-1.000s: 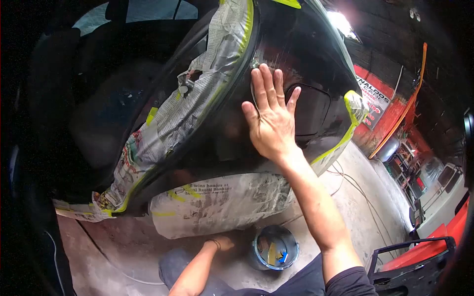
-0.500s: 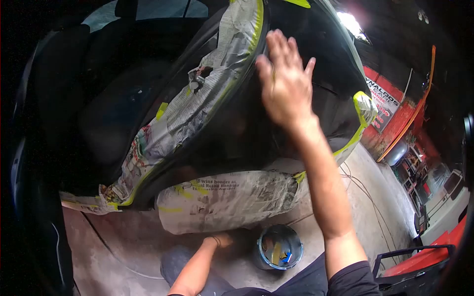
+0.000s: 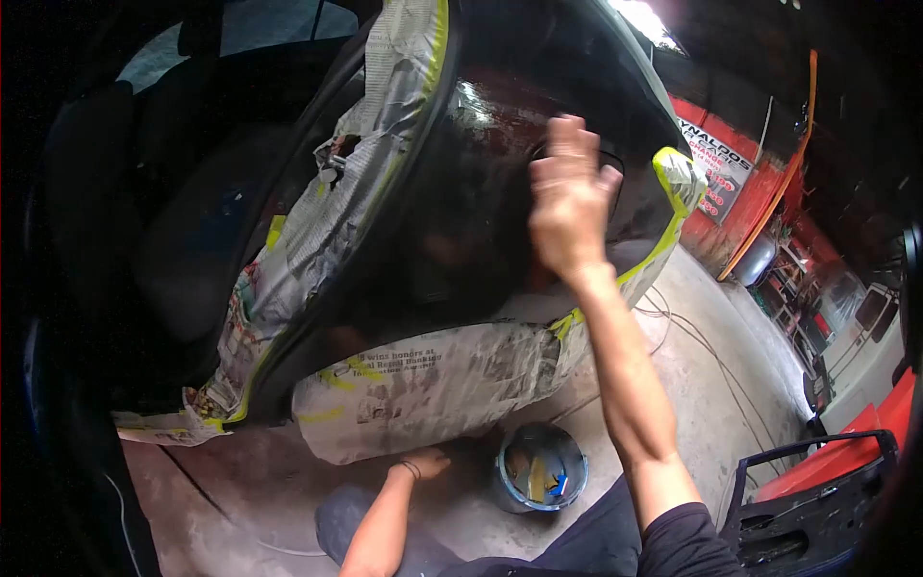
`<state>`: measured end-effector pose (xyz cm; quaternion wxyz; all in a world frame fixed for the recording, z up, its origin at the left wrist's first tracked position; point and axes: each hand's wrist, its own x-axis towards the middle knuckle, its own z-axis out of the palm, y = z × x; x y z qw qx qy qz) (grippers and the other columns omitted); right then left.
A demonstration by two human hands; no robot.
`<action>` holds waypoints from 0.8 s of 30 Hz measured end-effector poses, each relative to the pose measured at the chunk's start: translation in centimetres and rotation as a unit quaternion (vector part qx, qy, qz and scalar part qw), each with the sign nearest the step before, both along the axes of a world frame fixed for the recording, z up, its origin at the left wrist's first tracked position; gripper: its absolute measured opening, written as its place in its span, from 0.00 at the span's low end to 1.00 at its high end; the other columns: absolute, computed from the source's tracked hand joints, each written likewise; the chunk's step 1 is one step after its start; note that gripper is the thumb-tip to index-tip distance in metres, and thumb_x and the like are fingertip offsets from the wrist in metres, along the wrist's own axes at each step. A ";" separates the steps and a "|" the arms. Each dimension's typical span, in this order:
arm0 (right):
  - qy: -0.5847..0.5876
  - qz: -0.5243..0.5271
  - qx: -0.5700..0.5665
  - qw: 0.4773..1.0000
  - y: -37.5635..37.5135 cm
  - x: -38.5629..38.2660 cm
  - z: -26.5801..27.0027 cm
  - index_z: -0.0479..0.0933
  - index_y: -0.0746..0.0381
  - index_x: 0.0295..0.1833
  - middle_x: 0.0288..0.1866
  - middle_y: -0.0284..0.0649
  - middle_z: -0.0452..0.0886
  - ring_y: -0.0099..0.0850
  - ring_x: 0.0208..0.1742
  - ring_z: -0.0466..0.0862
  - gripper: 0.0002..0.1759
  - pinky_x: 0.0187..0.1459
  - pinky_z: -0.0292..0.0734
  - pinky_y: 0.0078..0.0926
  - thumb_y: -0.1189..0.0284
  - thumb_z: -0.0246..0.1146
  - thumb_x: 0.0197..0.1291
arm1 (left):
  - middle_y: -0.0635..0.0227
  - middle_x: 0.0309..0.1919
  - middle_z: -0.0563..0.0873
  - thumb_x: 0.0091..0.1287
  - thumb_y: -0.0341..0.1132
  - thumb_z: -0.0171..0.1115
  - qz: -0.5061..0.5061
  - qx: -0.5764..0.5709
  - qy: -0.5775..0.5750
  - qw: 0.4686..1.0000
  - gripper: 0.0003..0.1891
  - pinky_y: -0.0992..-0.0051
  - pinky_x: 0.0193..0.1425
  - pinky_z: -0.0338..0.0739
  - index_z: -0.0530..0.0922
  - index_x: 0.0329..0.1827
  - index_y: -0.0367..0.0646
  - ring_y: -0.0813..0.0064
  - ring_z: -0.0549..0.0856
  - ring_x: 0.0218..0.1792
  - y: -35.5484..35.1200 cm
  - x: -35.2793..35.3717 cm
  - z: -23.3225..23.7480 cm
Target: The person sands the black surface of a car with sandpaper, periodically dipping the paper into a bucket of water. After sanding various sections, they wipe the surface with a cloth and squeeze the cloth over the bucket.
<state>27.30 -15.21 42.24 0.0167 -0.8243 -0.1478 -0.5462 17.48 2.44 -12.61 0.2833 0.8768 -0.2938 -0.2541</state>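
My right hand (image 3: pixel 569 207) is stretched forward over the dark rear side panel (image 3: pixel 437 226) of a car, fingers extended and palm turned to the surface. It is slightly blurred, and nothing shows in it; its underside is hidden. A shiny patch of the panel lies up and to the left of the fingers. Low down, my left hand (image 3: pixel 428 464) is beside my knee, just under the newspaper-covered wheel (image 3: pixel 433 385). Shadow hides how its fingers are set. A dark bucket (image 3: pixel 500 476) with a yellowish piece and a blue piece inside stands to its right.
Newspaper strips edged with yellow-green tape (image 3: pixel 327 216) line the door opening. More tape (image 3: pixel 681 178) covers the panel's right edge. Cables (image 3: pixel 711 346) run over the concrete floor. A detached black door frame (image 3: pixel 803 510) is at lower right, near a red panel (image 3: pixel 846 452).
My right hand has moved down and rightward across the panel, uncovering the shiny patch. The view has shifted, so the car appears further left. My left hand stays low by the wheel.
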 end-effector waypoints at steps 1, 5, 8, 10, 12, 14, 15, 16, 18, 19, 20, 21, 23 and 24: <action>-0.003 0.056 -0.013 0.998 2.2 -0.2 -0.8 0.54 0.54 0.94 0.96 0.42 0.52 0.48 0.96 0.48 0.36 0.87 0.33 0.76 0.52 0.46 0.89 | 0.47 0.67 0.88 0.82 0.55 0.53 -0.038 -0.005 0.023 0.999 0.29 0.51 0.77 0.76 0.87 0.66 0.40 0.44 0.85 0.70 -1.0 0.9 -1.2; 0.019 -0.031 -0.051 0.998 -1.6 -0.5 0.5 0.54 0.52 0.94 0.97 0.35 0.53 0.41 0.96 0.51 0.36 0.87 0.34 0.76 0.53 0.44 0.89 | 0.46 0.64 0.89 0.83 0.56 0.52 -0.009 0.019 0.016 1.000 0.29 0.51 0.76 0.77 0.87 0.65 0.39 0.43 0.86 0.68 -0.6 -0.4 1.3; -0.006 -0.048 0.022 0.999 0.7 0.9 0.6 0.54 0.56 0.93 0.96 0.43 0.52 0.49 0.96 0.50 0.37 0.87 0.36 0.75 0.53 0.46 0.88 | 0.47 0.65 0.89 0.82 0.56 0.54 -0.001 0.012 0.024 1.000 0.29 0.52 0.76 0.77 0.88 0.65 0.40 0.44 0.86 0.68 -0.6 0.0 2.7; -0.018 0.092 -0.041 0.995 6.7 -0.6 0.1 0.56 0.58 0.93 0.96 0.47 0.53 0.50 0.96 0.49 0.39 0.88 0.33 0.73 0.53 0.49 0.86 | 0.47 0.65 0.89 0.81 0.56 0.55 0.018 -0.025 0.049 0.998 0.28 0.53 0.76 0.77 0.88 0.64 0.40 0.45 0.86 0.69 -0.8 0.0 4.1; -0.011 0.159 -0.050 0.986 9.3 -1.1 -0.3 0.57 0.55 0.93 0.96 0.43 0.54 0.47 0.96 0.49 0.39 0.89 0.29 0.69 0.52 0.52 0.84 | 0.47 0.66 0.89 0.81 0.56 0.56 0.005 -0.017 0.073 0.997 0.29 0.53 0.76 0.77 0.88 0.64 0.40 0.45 0.86 0.69 -1.5 -0.2 3.7; -0.030 0.047 -0.145 0.988 5.3 -0.8 0.6 0.56 0.48 0.93 0.96 0.34 0.55 0.39 0.96 0.52 0.37 0.89 0.33 0.70 0.53 0.52 0.85 | 0.47 0.66 0.89 0.81 0.56 0.56 -0.037 0.034 0.082 0.995 0.29 0.54 0.75 0.77 0.88 0.65 0.40 0.46 0.86 0.69 -1.5 1.1 0.6; -0.026 0.037 -0.101 0.994 2.7 -0.2 1.1 0.55 0.48 0.94 0.96 0.35 0.54 0.39 0.96 0.52 0.37 0.89 0.36 0.72 0.53 0.51 0.85 | 0.50 0.69 0.88 0.85 0.59 0.51 -0.075 0.039 0.039 0.996 0.32 0.57 0.77 0.76 0.83 0.73 0.40 0.48 0.85 0.71 -0.9 1.3 -1.0; -0.020 0.028 -0.056 0.998 -0.2 0.5 1.4 0.54 0.49 0.94 0.96 0.36 0.54 0.39 0.96 0.52 0.38 0.88 0.40 0.74 0.53 0.50 0.86 | 0.49 0.69 0.88 0.85 0.58 0.53 -0.038 -0.014 0.040 0.998 0.31 0.57 0.76 0.76 0.84 0.72 0.40 0.48 0.85 0.71 -1.1 0.9 -0.3; 0.065 -0.046 0.109 0.991 -6.2 1.8 2.3 0.50 0.51 0.95 0.97 0.39 0.48 0.41 0.96 0.50 0.37 0.86 0.45 0.77 0.51 0.43 0.89 | 0.47 0.69 0.87 0.83 0.55 0.57 0.049 -0.120 0.042 0.991 0.29 0.58 0.75 0.78 0.85 0.70 0.39 0.49 0.86 0.70 -0.2 -1.0 4.6; 0.075 -0.048 0.148 0.985 -7.0 2.4 1.8 0.49 0.51 0.95 0.98 0.38 0.47 0.43 0.96 0.49 0.37 0.86 0.44 0.77 0.51 0.42 0.89 | 0.47 0.68 0.88 0.85 0.53 0.58 0.082 -0.243 0.049 0.965 0.28 0.62 0.75 0.78 0.84 0.72 0.39 0.50 0.87 0.70 -0.2 -2.5 9.8; 0.082 -0.050 0.189 0.977 -7.4 2.9 1.6 0.49 0.51 0.95 0.98 0.38 0.46 0.44 0.96 0.49 0.37 0.86 0.44 0.77 0.50 0.41 0.89 | 0.48 0.65 0.90 0.85 0.49 0.61 0.088 -0.320 0.029 0.943 0.24 0.63 0.72 0.80 0.85 0.71 0.39 0.52 0.89 0.67 -0.4 -3.2 14.9; 0.063 -0.031 0.153 0.986 -6.2 2.5 1.4 0.48 0.51 0.95 0.98 0.39 0.46 0.45 0.96 0.48 0.38 0.86 0.43 0.77 0.50 0.42 0.89 | 0.49 0.61 0.92 0.82 0.43 0.66 0.094 -0.388 -0.011 0.917 0.20 0.63 0.70 0.83 0.87 0.68 0.39 0.53 0.91 0.64 -0.3 -4.1 21.2; 0.027 0.021 0.099 0.994 -3.2 1.1 -0.6 0.48 0.49 0.95 0.97 0.39 0.47 0.45 0.96 0.49 0.39 0.87 0.39 0.76 0.48 0.44 0.88 | 0.54 0.56 0.94 0.77 0.33 0.71 0.007 -0.439 -0.264 0.859 0.14 0.59 0.71 0.83 0.90 0.60 0.39 0.54 0.92 0.62 0.8 -3.8 33.5; 0.047 0.025 0.085 0.995 -3.8 0.2 -0.6 0.48 0.47 0.95 0.97 0.37 0.48 0.44 0.96 0.49 0.38 0.87 0.38 0.76 0.47 0.44 0.88 | 0.56 0.55 0.94 0.77 0.35 0.69 -0.033 -0.421 -0.376 0.825 0.13 0.52 0.75 0.80 0.91 0.59 0.41 0.53 0.91 0.64 1.8 -3.5 39.8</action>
